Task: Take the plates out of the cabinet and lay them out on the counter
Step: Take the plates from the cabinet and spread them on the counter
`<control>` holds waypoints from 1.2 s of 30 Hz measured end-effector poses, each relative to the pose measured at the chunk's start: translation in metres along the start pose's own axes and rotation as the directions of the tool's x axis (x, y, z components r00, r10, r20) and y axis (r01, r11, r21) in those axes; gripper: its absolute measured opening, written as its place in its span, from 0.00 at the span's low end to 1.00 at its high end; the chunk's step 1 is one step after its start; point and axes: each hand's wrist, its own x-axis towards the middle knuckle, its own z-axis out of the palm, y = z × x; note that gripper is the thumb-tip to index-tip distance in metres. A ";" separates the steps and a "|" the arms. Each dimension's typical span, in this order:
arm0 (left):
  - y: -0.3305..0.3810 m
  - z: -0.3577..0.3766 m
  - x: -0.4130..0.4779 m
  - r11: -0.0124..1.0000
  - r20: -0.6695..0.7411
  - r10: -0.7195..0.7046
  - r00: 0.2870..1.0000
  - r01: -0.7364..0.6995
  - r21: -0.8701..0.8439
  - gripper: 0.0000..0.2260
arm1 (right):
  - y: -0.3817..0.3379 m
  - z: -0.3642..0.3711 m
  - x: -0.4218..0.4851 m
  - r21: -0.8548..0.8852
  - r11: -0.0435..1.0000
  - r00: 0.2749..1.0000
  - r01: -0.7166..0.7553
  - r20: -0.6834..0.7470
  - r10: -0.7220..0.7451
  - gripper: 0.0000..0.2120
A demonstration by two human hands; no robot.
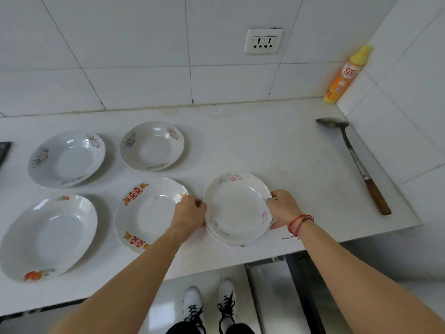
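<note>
A white plate with pink flowers (237, 206) sits near the counter's front edge, with a second plate's rim showing under it. My left hand (190, 213) grips its left rim and my right hand (283, 208) grips its right rim. To its left lies a plate with red and orange marks (147, 213). Further left is a large plate with an orange print (48, 237). Behind them sit two flowered plates, one at the left (67, 157) and one in the middle (151, 145), each seemingly stacked on another.
A metal spatula with a wooden handle (356, 162) lies at the counter's right. An orange and yellow bottle (346, 75) stands in the back right corner. A wall socket (263, 42) is above. An open cabinet door (272, 292) hangs below the white counter (277, 150).
</note>
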 end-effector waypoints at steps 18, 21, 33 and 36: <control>0.012 0.018 0.023 0.953 -0.142 0.039 0.989 0.006 0.303 0.14 | 0.001 0.000 0.043 -0.059 0.998 0.997 0.031 0.070 -0.027 0.11; 0.014 0.017 0.021 0.948 -0.137 0.045 0.989 0.002 0.320 0.13 | 0.000 -0.001 0.042 -0.072 0.997 0.997 0.037 0.074 -0.032 0.11; 0.024 0.012 0.011 0.952 -0.152 0.074 0.986 -0.024 0.306 0.06 | -0.006 -0.014 0.027 -0.215 0.971 0.992 0.104 -0.049 -0.117 0.09; 0.026 0.013 0.008 0.963 -0.137 0.026 0.990 0.012 0.268 0.06 | -0.007 -0.014 0.024 -0.224 0.968 0.992 0.111 -0.039 -0.122 0.06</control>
